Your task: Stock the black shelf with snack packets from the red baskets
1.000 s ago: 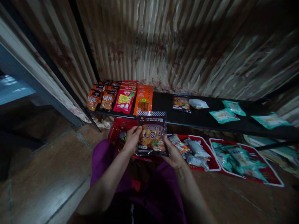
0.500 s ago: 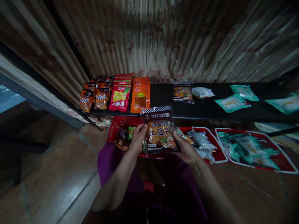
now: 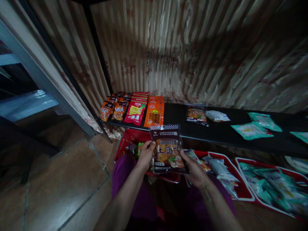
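Note:
Between my two hands is a brown snack packet [image 3: 168, 149] with a clear window showing golden slices, its printed front facing me. My left hand [image 3: 145, 155] pinches its left edge with the thumb on top. At the right edge my right hand [image 3: 193, 168] grips it, fingers hidden underneath. The packet hangs over a red basket [image 3: 126, 136] holding dark and green packets, in front of the black shelf [image 3: 202, 131]. A similar brown packet [image 3: 196, 115] lies on that shelf, beside a white packet [image 3: 217, 116].
On the shelf's left stand orange-black packets [image 3: 119, 110], pink packets [image 3: 136, 110] and orange packets [image 3: 154, 112] in rows. Teal packets [image 3: 252, 130] lie to the right. Two more red baskets hold white packets [image 3: 222, 168] and teal packets [image 3: 271, 184]. A corrugated wall [image 3: 173, 61] rises behind.
My view has shifted left and up, so the shelf and baskets appear lower and further right. Both hands still hold the brown packet in front of the shelf.

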The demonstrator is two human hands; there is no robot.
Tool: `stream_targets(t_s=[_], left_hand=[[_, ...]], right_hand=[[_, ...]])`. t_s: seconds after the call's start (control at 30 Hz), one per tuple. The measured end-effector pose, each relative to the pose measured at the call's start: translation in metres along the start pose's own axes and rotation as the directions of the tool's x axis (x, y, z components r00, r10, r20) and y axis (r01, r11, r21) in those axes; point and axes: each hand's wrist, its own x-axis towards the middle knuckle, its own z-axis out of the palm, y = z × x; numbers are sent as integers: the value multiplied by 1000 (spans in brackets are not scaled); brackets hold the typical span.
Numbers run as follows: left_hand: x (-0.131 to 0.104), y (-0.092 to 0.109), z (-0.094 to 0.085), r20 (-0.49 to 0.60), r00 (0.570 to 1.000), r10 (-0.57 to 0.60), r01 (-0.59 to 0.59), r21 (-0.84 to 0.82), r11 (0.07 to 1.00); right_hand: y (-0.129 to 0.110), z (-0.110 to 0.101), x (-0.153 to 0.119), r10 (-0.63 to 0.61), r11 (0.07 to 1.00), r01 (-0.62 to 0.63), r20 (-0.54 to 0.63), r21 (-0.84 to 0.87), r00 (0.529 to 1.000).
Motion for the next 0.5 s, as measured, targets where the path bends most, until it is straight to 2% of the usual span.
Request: stream_targets(t_s=[0.13, 0.23, 0.33, 0.5], left_hand=[[10, -5, -9, -68, 996, 59, -59, -2, 998], [15, -13, -9, -88, 995, 53, -53, 2, 999], [15, -17, 7, -71, 997, -2, 2, 3, 1000], [1, -27, 48, 13, 996, -84, 84, 16, 996]], right_hand=[[0, 9, 16, 13, 1000, -13, 36, 3, 999], [-1, 5, 20, 41, 999, -41, 15, 12, 999], [-5, -9, 14, 34, 999, -33, -42, 15, 999], [-12, -45, -15, -33, 999, 35, -214, 9, 976]])
